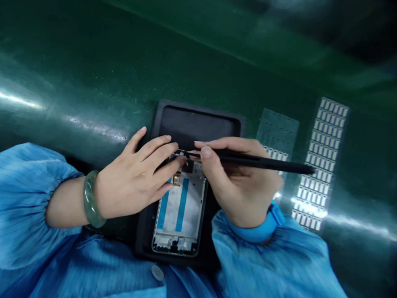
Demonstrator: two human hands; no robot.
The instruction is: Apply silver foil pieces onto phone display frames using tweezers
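A phone frame [191, 209] with two blue strips and a small orange flex part [177, 179] lies in a black tray [200, 110]. Over its upper left edge rests my left hand [135, 175], palm down with fingers spread and fingertips near the top of the frame. My right hand [241, 181] pinches black tweezers [266, 162] between thumb and fingers. Their thin tips point left, reaching the frame's top edge beside my left fingertips. Whether the tips hold anything is too small to tell.
Right of the tray, a clear sheet [279, 128] with small pale parts on its lower portion lies on the green mat [91, 54]. Farther right is a long sheet [325, 147] with rows of small white parts. Light glares off the mat.
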